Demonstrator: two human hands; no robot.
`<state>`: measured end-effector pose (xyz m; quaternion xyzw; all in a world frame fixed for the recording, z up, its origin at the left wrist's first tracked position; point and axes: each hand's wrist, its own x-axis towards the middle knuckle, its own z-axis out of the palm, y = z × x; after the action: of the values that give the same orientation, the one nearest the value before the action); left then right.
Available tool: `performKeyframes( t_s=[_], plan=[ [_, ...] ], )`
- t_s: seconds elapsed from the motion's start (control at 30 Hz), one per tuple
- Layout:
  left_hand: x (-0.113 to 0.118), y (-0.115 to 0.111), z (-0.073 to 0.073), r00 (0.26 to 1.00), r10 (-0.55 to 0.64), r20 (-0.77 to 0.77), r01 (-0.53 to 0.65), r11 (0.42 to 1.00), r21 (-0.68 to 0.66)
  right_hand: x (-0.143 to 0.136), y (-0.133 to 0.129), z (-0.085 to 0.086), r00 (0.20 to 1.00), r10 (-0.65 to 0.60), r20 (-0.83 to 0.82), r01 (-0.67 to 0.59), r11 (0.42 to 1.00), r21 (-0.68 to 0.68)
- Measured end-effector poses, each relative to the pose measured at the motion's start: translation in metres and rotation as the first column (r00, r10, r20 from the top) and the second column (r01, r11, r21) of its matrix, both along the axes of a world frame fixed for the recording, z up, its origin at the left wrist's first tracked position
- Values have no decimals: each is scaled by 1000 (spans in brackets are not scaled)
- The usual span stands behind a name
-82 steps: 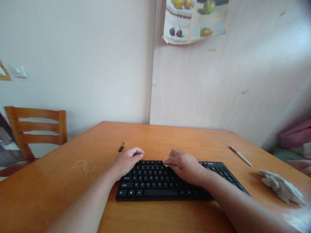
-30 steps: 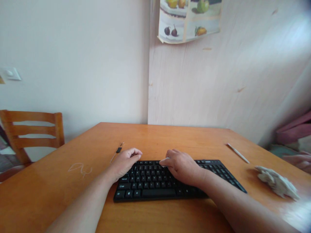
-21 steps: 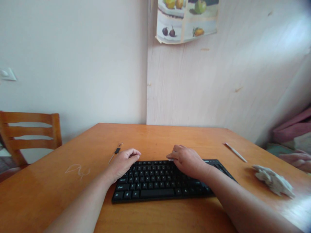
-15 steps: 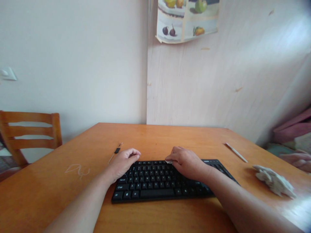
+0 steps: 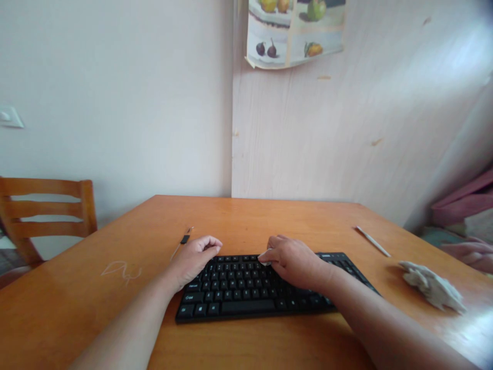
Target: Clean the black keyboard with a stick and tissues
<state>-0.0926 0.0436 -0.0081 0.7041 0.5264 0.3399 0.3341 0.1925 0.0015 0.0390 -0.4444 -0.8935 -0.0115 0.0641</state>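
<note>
A black keyboard (image 5: 246, 288) lies flat on the wooden table, its letters and symbols in white. Its upper left corner is under my left hand (image 5: 198, 257), whose fingers are curled in with the thumb against them, at the board's far edge. My right hand (image 5: 295, 259) is closed over the upper right-middle keys. Between its thumb and fingers a small white tissue (image 5: 265, 257) pokes out, touching the top rows. Most of the tissue is hidden in the hand, which also covers part of the keyboard's right side.
A crumpled greyish cloth (image 5: 433, 285) and a white pen-like stick (image 5: 373, 241) lie at the right. Left of the keyboard are a thin tool with a black clip (image 5: 185, 239) and a loose white string (image 5: 121, 270). A wooden chair (image 5: 48, 210) stands at the left.
My right hand has slid slightly left with the tissue, which is now lower on the top rows. My left hand stays in its place at the keyboard's corner.
</note>
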Motion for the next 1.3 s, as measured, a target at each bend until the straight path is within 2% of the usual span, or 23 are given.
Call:
performKeyframes(
  t_s=[0.2, 0.33, 0.53, 0.67, 0.87, 1.07, 1.17, 1.3],
  plan=[
    [-1, 1, -2, 1000, 3, -16, -2, 1000, 15, -1, 0, 1, 998, -48, 42, 47, 999, 20],
    [-1, 1, -1, 1000, 1, -15, -1, 1000, 8, 0, 0, 2, 999, -10, 37, 10, 1000, -7],
    [0, 1, 0, 1000, 1, 6, -1, 1000, 5, -1, 0, 0, 999, -44, 30, 43, 999, 24],
    [0, 1, -1, 1000, 4, 10, -4, 1000, 7, 0, -1, 0, 1000, -6, 22, 5, 1000, 9],
    [1, 0, 0, 1000, 9, -10, -9, 1000, 10, -3, -1, 2, 998, -56, 29, 55, 998, 20],
    [1, -1, 1, 1000, 6, -2, -6, 1000, 12, -2, -2, 1, 1000, -10, 15, 10, 1000, -8],
    [1, -1, 2, 1000, 12, -13, -12, 1000, 11, -1, 1, 1, 998, -63, 26, 62, 998, 9],
    [1, -2, 4, 1000, 12, -23, -12, 1000, 17, 7, 8, 2, 981, -192, -6, 192, 980, 48]
  ],
)
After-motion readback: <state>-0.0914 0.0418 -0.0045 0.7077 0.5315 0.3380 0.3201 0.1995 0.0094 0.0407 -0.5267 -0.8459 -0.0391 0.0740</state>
